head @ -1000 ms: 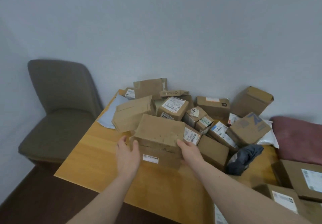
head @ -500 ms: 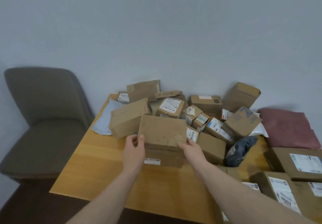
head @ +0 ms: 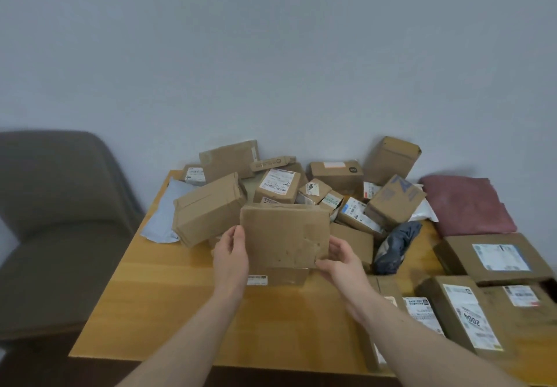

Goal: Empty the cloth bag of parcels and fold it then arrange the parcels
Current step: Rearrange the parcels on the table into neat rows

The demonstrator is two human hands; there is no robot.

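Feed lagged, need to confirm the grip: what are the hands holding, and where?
Both hands hold one plain cardboard box by its opposite side edges: left hand on its left edge, right hand at its lower right corner.

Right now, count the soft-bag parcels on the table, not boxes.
3: pale blue one at the left edge, white one behind the blue-printed box, dark one right of the held box. Others may be buried.

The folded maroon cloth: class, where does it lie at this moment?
In the head view, the folded maroon cloth lies at the table's far right, by the wall, behind a labelled box.
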